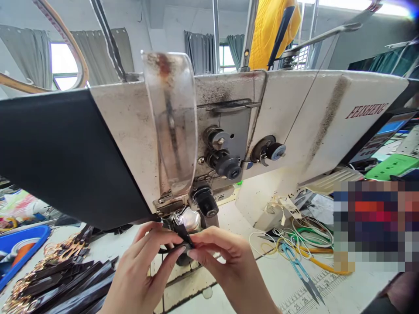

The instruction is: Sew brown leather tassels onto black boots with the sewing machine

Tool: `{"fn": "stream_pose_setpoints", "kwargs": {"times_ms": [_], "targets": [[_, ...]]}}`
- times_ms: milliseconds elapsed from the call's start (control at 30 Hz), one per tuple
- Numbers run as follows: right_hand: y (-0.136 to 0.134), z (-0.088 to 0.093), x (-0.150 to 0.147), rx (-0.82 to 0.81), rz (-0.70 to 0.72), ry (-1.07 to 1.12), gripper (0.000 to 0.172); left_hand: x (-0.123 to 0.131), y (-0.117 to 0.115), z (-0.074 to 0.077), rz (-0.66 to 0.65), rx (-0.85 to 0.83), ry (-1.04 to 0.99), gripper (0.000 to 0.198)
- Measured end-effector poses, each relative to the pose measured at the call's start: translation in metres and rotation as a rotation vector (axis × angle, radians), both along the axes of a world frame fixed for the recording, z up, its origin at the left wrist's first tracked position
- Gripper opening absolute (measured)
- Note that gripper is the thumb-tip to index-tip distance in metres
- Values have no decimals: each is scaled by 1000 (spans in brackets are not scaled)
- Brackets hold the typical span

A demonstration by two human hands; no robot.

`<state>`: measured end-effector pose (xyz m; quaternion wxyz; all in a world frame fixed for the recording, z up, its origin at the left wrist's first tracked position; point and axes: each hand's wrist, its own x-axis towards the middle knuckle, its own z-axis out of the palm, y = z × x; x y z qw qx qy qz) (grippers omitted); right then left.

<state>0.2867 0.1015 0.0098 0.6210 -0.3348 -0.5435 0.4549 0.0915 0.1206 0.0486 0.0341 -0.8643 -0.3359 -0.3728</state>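
Black strip: a thin, dark, flat strip point(181, 232) is under the front of the big cream metal sewing machine point(294, 100), near the middle of the white table point(252, 290).
Left hand: the left hand point(140, 261) pinches the strip with its thumb and fingertips.
Right hand: the right hand point(225, 257) pinches it too, thumb against finger, just beside the left one.
Pile: many shiny black strips with gold metal hooks point(73, 283) lie in a heap toward the table's near left corner.
Blue bin: a bright blue plastic bin point(44, 235) is past the heap, at the table's left side.
Right side: small scissors with light blue handles point(296, 264) lie toward the table's right edge, near a tangle of white, green and yellow cords point(294, 237).
How far: this strip seems partway done. Fingers hide any stitches on it. I can't tell if the heap is finished or waiting.
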Motion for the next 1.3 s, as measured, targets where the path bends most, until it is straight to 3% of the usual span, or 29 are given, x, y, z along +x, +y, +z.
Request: {"fn": "stream_pose_setpoints", "kwargs": {"times_ms": [167,333,467,567,700,1033,1200,1300], "targets": [[2,-4,-3,-17,-58,-20,8,3,2,2,9,-21,-17,15],[1,12,3,-7,32,-81,7,6,1,9,-33,-66,-25,16],[1,20,4,10,-1,-42,9,8,0,10,-64,-86,-53,13],[2,16,1,-47,-11,40,14,8,0,9,-39,-122,-62,12],[3,10,-2,-80,-29,100,17,6,-1,10,-98,-160,5,17],[1,16,6,-128,67,-16,21,7,0,9,-197,-123,32,25],[3,13,5,-75,9,26,12,7,0,6,-154,-108,-28,24],[6,10,3,-108,6,47,15,5,1,5,-148,-75,34,25]]}}
